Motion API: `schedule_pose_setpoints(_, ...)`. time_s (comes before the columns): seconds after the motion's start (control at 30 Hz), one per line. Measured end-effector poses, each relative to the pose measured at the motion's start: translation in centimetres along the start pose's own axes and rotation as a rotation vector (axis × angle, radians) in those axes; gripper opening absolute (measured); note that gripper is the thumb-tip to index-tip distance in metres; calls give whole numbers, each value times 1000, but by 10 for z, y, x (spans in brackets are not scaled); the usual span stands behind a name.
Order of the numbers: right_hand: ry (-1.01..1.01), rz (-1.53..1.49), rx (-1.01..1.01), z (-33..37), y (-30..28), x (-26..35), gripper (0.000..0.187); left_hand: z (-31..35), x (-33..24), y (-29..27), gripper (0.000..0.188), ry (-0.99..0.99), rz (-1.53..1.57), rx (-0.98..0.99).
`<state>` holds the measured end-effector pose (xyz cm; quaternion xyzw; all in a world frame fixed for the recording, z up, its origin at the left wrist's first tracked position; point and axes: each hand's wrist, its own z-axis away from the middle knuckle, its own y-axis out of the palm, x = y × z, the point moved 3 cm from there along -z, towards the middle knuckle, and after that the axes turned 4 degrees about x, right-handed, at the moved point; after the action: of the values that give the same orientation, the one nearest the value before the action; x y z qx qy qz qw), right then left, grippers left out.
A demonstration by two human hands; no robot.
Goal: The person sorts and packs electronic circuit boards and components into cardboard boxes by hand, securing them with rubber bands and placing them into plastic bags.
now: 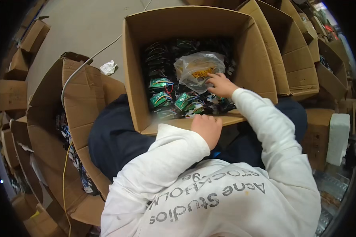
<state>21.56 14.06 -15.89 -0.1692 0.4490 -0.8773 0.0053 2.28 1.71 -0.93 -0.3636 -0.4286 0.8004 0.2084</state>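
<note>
Roughly, grey floor opens out to the upper left, with most room for moving there; right side tight, more tall cartons standing close. One large open carton sits between the knees, its near wall lowest and the other three rising around the contents. One further open carton by the left leg, a grey cable running past its top. Inside the large one: one clear plastic bag, mouth up, lying right of centre on the packed layer, yellow strands bunched within. At least three green circuit boards show nearby, wired; dark pieces too many to count. Right hand: fingers part-spread, tips at the bag's right side; cannot tell if they pinch it. Left hand: fingers loosely curled at the near rim; grasp cannot be told.
</note>
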Motion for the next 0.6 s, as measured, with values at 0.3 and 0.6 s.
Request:
schedule_pose_setpoints(0.3,-19,181,162,-35,41,6,49,-1,0,16,24,-50,-73,-105)
schedule_pose_setpoints(0.6,-131,136,-108,-49,13,12,40,-3,-1,20,21,-54,-96,-68)
